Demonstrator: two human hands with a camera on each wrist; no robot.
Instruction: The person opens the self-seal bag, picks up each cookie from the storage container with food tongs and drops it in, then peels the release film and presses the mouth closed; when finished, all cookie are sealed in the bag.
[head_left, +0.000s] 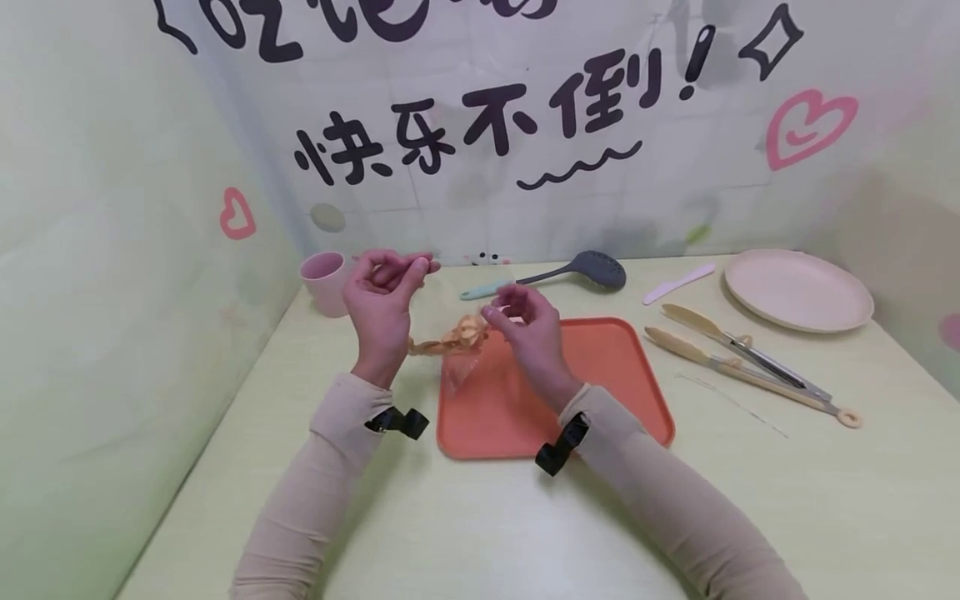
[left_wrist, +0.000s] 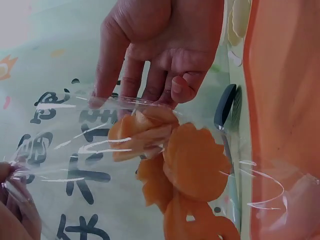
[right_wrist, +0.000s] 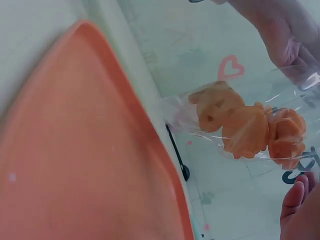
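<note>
A clear plastic bag [left_wrist: 60,145] holds several orange shaped pieces: a rose-like one [left_wrist: 145,132], a scalloped round one [left_wrist: 197,162] and one with an animal's face [right_wrist: 217,106]. In the head view the bag hangs above the left part of an orange tray [head_left: 555,392]. My left hand [head_left: 385,304] pinches one end of it between thumb and fingertips, gathering the film into creases. Across from it, my right hand [head_left: 528,333] has its thumb and fingers loosely bent and parted, fingertips right at the bag's edge beside the rose-like piece.
Behind the tray lies a slotted spoon [head_left: 596,271] with a pale blue handle. A pink cup [head_left: 326,287] stands at the back left. To the right are tongs [head_left: 750,367], a lilac knife [head_left: 678,284], a pink plate [head_left: 798,287] and a thin wire-like strip [head_left: 738,406].
</note>
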